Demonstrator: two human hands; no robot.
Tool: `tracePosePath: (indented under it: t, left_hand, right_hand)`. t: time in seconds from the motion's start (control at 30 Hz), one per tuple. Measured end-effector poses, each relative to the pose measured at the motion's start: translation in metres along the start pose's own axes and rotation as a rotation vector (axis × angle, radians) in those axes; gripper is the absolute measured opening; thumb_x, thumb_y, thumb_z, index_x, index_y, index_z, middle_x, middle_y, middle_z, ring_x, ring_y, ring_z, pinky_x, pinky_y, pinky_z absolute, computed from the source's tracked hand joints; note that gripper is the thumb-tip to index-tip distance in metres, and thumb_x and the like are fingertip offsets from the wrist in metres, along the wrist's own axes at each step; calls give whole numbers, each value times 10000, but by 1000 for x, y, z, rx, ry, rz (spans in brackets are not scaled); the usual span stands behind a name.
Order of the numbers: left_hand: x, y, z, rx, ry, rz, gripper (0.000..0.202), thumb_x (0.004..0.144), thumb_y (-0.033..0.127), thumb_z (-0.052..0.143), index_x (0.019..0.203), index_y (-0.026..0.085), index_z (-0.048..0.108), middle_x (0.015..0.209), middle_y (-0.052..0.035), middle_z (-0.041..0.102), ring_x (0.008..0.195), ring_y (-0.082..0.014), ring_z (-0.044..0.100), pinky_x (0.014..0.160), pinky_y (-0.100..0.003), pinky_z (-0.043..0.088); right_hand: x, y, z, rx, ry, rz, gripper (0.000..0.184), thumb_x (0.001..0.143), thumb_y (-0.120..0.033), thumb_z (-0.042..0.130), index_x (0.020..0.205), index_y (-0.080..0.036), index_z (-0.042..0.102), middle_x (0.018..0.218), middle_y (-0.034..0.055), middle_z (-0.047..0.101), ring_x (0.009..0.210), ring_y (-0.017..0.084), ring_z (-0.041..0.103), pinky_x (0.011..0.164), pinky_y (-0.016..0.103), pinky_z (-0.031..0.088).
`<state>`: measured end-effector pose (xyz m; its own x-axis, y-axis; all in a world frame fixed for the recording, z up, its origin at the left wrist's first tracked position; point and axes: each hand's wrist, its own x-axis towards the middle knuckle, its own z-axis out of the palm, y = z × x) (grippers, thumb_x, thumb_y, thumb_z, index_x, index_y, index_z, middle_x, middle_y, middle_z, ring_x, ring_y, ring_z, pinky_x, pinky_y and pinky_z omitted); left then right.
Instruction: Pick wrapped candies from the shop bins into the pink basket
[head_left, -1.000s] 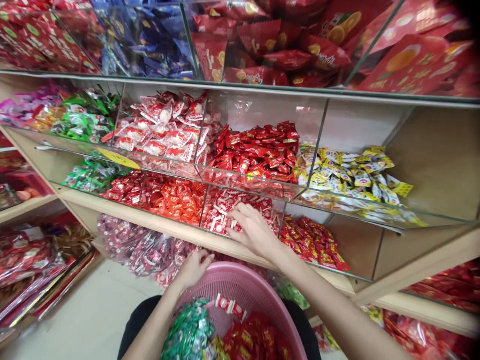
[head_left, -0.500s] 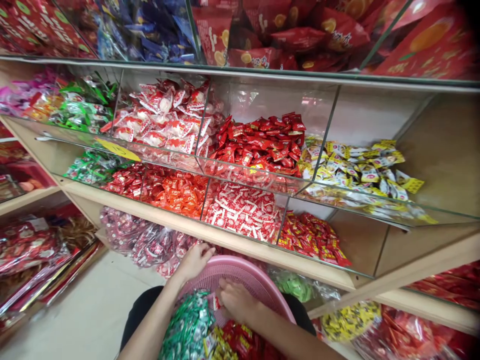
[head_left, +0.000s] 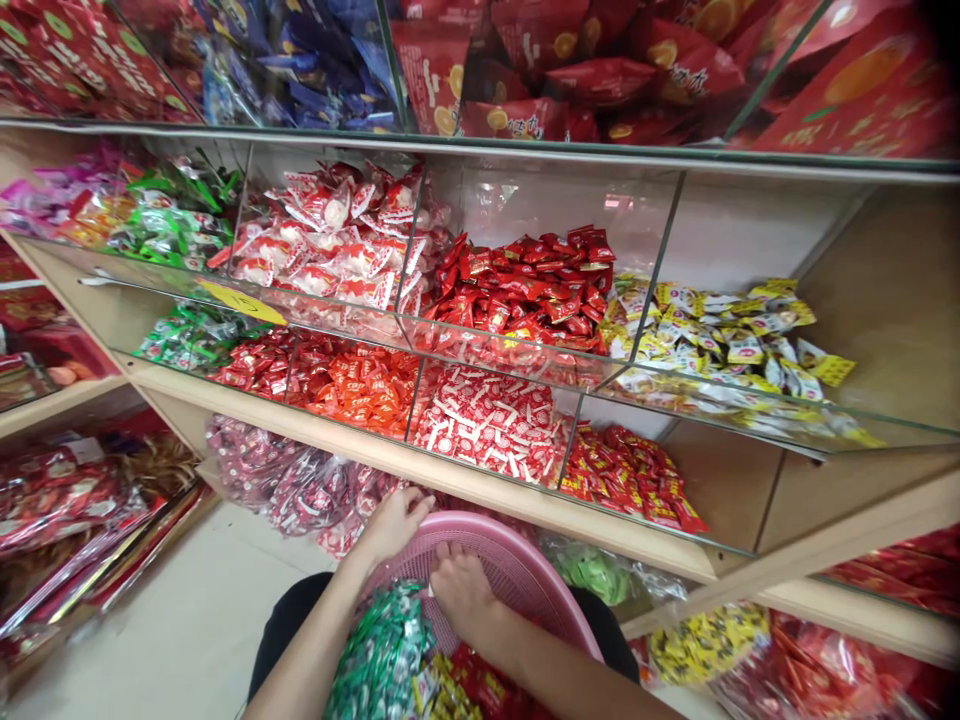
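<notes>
A round pink plastic basket [head_left: 529, 565] sits between my knees. My left hand [head_left: 395, 522] grips its far left rim, with the fingers curled over the edge. Inside the basket, my right hand [head_left: 461, 592] is closed, knuckles up, near the mesh wall. A small red-and-white wrapped candy is partly visible at its fingers, mostly hidden by the hand. Green-wrapped candies [head_left: 382, 640] fill the basket's left side. Yellow-wrapped candies [head_left: 442, 690] and red-wrapped candies [head_left: 491, 685] lie nearer me, partly behind my right forearm.
Ahead stands a wooden shelf [head_left: 330, 425] with glass-divided bins. They hold red-and-white candies [head_left: 491, 425], orange packets [head_left: 367, 390], red packets [head_left: 626, 475] and yellow-and-white candies [head_left: 739, 325]. Bagged candies [head_left: 300, 485] lie beneath it. Floor tiles [head_left: 202, 590] show at left.
My right hand has shifted slightly up and turned, so less of the red-and-white wrapper shows at its fingers. My left hand stays on the rim. The view has shifted slightly.
</notes>
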<state>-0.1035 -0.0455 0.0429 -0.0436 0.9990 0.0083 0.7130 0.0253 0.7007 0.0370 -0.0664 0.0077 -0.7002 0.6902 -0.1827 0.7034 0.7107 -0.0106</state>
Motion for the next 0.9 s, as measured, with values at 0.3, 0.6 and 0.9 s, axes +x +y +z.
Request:
tracePosePath:
  t: [0.3,0.6,0.9]
  left_hand:
    - [-1,-1,1,2,15,5,358,837,464,397,631,190,500,589,18,521,584,-140,492,574,-236,315]
    - [-1,-3,2,-9,9,5,354,838,462,395,636,191,498,591,22,519,575,-135,485,573,-233,319]
    - [-1,-4,2,-6,16,-7,364,832,468,409,623,187,505,563,24,499,553,-132,464,556,-233,303]
  right_hand:
    - [-4,2,9,56,91,-185,211,821,-100,454,916,-128,641,987,148,607,942,250,564,750,373,475]
    - [-9,4,-8,282,46,-122,217,822,-177,453,953,-172,626,1000,88,628,919,202,590,788,292,444]
    - [-2,-3,-5,534,95,37,283,843,-380,475,757,-206,681,769,29,695,701,156,619,620,226,389]
